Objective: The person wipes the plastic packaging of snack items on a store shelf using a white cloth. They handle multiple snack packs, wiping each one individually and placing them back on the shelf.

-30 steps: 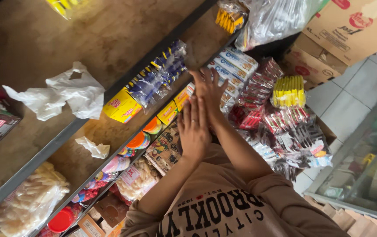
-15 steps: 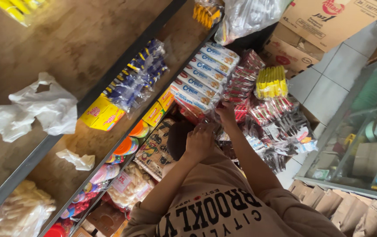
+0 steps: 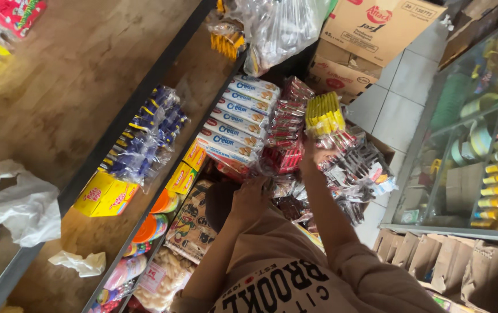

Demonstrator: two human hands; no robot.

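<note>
The right hand (image 3: 312, 152) is raised into a cluster of small hanging snack packets (image 3: 350, 168). Its fingers curl among them just under a yellow pack (image 3: 325, 113), but whether they have closed on one is hidden by the wrappers. The packets hang in strips, so they dangle at finger height and can be pulled off singly. The left hand (image 3: 250, 197) sits lower, fingers bent and resting on dark packets (image 3: 286, 197) below a stack of red wafer packs (image 3: 284, 136); I cannot tell if it grips anything. Just beyond those fingers lie blue-and-white cream biscuit packs (image 3: 234, 124), laid flat and overlapping on the shelf (image 3: 162, 64) so their faces show. Farther left sit yellow boxes (image 3: 105, 194) and a white plastic bag (image 3: 20, 206). Cardboard cartons (image 3: 370, 35) stand beyond the right fingers.
</note>
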